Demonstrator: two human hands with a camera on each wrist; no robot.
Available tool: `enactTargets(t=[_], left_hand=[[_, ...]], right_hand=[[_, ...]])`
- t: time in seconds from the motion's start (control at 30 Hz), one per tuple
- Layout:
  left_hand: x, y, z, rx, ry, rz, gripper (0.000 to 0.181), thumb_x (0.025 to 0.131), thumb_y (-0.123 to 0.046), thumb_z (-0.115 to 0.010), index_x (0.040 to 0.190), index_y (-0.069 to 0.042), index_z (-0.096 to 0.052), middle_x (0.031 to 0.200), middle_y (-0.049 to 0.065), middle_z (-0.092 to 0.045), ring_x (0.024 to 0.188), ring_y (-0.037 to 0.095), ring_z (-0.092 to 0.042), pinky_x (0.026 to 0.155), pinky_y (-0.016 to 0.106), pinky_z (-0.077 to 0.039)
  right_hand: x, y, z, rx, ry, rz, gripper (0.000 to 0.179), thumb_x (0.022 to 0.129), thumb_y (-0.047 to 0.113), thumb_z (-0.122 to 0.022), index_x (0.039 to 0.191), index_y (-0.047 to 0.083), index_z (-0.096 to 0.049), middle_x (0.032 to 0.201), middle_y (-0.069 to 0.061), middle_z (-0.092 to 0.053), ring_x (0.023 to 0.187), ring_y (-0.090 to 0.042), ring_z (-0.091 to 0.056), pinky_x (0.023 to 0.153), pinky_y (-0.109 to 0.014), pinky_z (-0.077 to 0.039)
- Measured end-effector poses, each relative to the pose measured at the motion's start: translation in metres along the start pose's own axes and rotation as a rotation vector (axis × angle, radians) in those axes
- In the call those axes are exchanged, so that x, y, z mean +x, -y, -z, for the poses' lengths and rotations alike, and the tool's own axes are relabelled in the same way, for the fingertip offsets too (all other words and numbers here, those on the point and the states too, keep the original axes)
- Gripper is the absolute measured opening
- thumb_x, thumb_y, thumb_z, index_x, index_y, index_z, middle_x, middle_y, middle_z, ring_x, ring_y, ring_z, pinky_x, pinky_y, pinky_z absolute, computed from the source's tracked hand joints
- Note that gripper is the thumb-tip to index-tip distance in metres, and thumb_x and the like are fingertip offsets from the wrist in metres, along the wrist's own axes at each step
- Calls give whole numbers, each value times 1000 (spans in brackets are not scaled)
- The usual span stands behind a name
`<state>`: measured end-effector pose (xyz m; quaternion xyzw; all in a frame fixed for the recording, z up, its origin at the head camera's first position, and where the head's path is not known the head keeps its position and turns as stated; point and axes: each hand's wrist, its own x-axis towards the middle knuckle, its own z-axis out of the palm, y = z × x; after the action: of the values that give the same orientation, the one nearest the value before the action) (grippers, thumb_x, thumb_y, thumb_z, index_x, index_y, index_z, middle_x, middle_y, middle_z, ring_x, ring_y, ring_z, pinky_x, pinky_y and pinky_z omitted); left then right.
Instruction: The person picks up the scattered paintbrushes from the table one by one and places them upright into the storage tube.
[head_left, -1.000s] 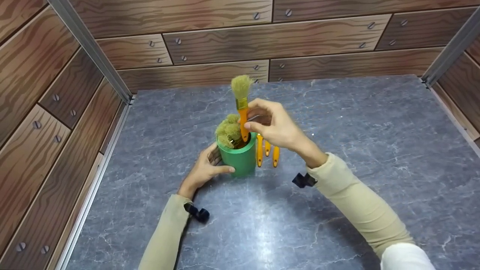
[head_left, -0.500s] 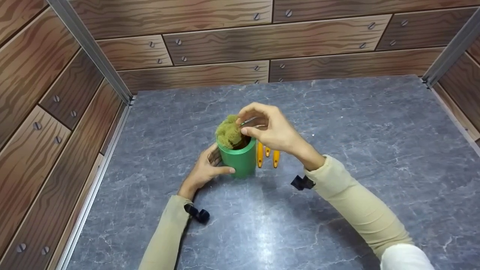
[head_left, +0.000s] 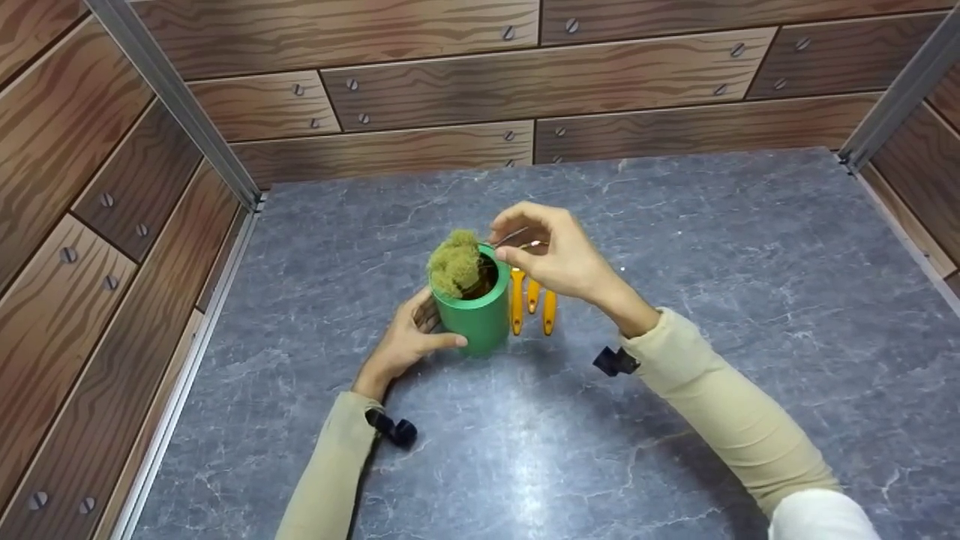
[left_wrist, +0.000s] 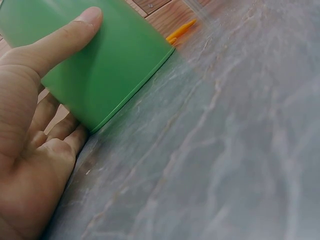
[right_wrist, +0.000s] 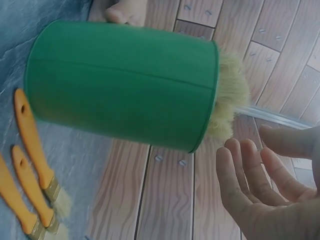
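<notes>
Green, smooth-walled cylindrical container (head_left: 476, 328) stands on the grey, white-veined marbled tabletop (head_left: 697, 300), in front of the person. We see the left hand (head_left: 405, 341) gripping it low, thumb across the near wall and fingers around the side; we judge that this grip steadies the container against tipping. Yellowish brush bristles (head_left: 454, 264) project above its mouth, gathered on the left; we judge that they face up to keep the hairs free. We read the container's long axis as vertical, its open mouth facing up. The right hand (head_left: 571, 261) hangs beside the mouth, fingers loosely bent and apart from the thumb, holding nothing that we can make out. Three flat brushes with orange handles (head_left: 517, 309) lie just right of the container, handle ends toward the person. Behind, we note brown wood-patterned panels (head_left: 435, 94).
</notes>
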<state>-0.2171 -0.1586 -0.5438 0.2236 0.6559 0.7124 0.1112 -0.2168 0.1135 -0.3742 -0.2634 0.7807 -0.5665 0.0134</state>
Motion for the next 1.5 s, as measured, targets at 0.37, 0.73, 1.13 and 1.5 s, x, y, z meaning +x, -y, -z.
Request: enactTargets(t=[0.37, 0.73, 1.13, 1.5], left_hand=[[-3, -2, 0, 5, -23, 36, 98, 82, -4, -93, 165, -20, -42, 164, 4, -51, 155, 23, -44, 130, 36, -37], [-3, -2, 0, 8, -27, 40, 101, 81, -3, -93, 166, -20, -40, 164, 4, -50, 155, 23, -44, 130, 36, -37], [0, -3, 0, 13, -14, 22, 100, 81, -4, -93, 165, -19, -41, 165, 4, -50, 155, 23, -44, 130, 35, -37], [-1, -3, -1, 18, -20, 26, 102, 81, -5, -94, 166, -18, -40, 165, 6, -49, 156, 25, -43, 131, 37, -36]], right_hand=[[-8, -24, 9, -20, -46, -71, 22, 98, 2, -76, 118, -2, -72, 114, -18, -75, 104, -31, -75, 94, -42, -66], [-18, -63, 11, -71, -81, -199, 26, 94, 1, -79, 118, -6, -72, 113, -20, -76, 101, -33, -74, 91, -36, -65], [-18, -104, 18, -441, 41, -355, 29, 90, 8, -84, 112, -7, -71, 106, -20, -76, 95, -34, -74, 89, -46, -66], [-14, -120, 23, -529, 79, -479, 34, 84, 19, -91, 103, 1, -69, 93, -9, -72, 83, -21, -66, 74, -31, -57]])
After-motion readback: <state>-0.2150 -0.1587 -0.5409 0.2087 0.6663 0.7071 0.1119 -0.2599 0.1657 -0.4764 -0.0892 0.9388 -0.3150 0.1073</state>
